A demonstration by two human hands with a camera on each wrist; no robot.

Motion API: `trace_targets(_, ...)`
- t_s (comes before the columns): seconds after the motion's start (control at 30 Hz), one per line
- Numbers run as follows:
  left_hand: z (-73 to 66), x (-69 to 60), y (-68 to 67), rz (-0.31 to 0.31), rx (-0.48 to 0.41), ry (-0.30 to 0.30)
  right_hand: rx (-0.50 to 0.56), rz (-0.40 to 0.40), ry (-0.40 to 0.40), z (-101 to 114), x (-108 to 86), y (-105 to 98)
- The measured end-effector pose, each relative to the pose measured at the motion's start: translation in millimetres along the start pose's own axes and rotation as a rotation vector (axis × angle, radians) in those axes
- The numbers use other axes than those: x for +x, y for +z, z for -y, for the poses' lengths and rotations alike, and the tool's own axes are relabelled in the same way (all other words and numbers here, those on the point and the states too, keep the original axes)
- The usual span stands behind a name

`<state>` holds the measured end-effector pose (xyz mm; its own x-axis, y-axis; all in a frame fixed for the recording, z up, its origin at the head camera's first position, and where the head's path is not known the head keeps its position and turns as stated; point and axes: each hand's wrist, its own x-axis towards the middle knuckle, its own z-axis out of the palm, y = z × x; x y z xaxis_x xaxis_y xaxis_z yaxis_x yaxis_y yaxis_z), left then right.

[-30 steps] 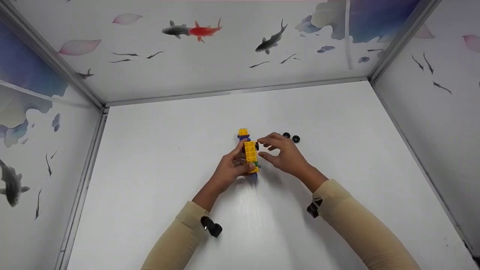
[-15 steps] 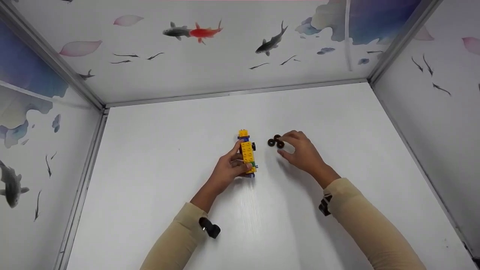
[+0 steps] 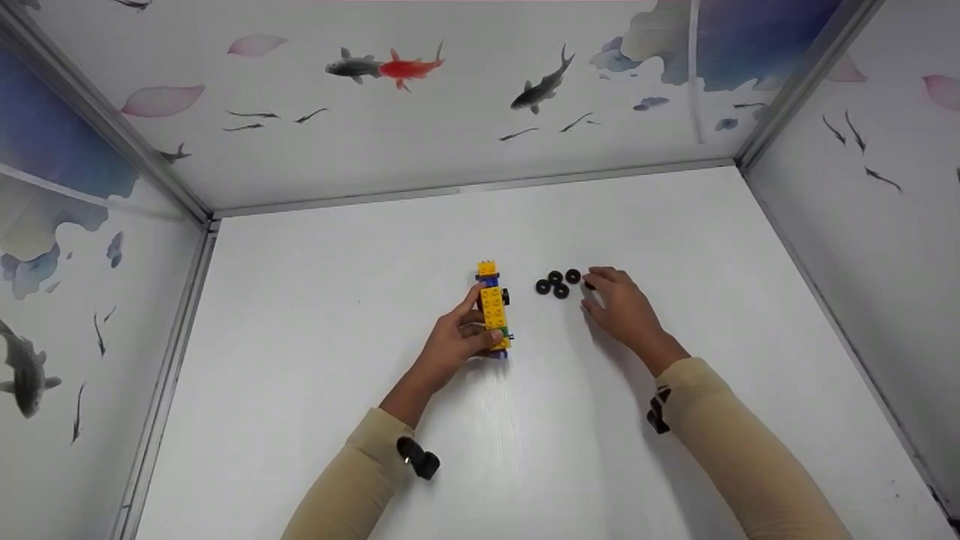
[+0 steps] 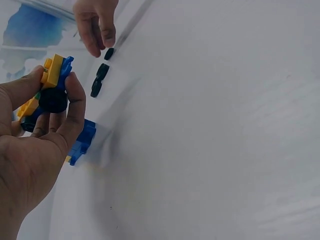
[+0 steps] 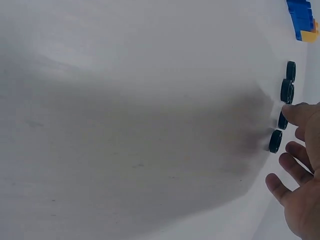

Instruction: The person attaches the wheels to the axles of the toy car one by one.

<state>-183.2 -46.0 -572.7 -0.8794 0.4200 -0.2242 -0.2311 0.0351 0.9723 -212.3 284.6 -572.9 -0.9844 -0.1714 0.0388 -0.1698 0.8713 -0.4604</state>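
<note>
My left hand [image 3: 450, 341] grips a toy-block vehicle [image 3: 493, 307] between thumb and fingers. Yellow studded bricks, a bit of green and blue parts make it up. In the left wrist view a black wheel [image 4: 53, 100] sits on its side. A second blue-and-yellow block piece [image 3: 487, 271] is just beyond it. My right hand [image 3: 621, 304] reaches over the loose black wheels, fingers and thumb apart. One wheel [image 3: 590, 284] is partly hidden by its fingertips. In the right wrist view the thumb is near a wheel [image 5: 283, 120], and the other fingers are spread.
Several other loose wheels [image 3: 555, 277] lie in a cluster on the white table [image 3: 337, 337], between the toy and my right hand. Metal-framed panels [image 3: 465, 112] printed with fish enclose the table at the back and both sides.
My right hand has moved away from the toy vehicle, rightward along the wheels, uncovering more of them. My left hand keeps holding the vehicle, nearly still.
</note>
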Motion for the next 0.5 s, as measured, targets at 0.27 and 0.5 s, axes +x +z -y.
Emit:
trace_targets(0.27, 2.7, 0.3, -0.2, -0.001, 0.003, -0.01, -0.035, 0.014, -0.013, -1.6, 0.9, 0.4)
trace_targets(0.5, 4.8, 0.5, -1.6, -0.005, 0.001, -0.015, -0.01, -0.056, -0.027, -3.5, -0.5, 3.2)
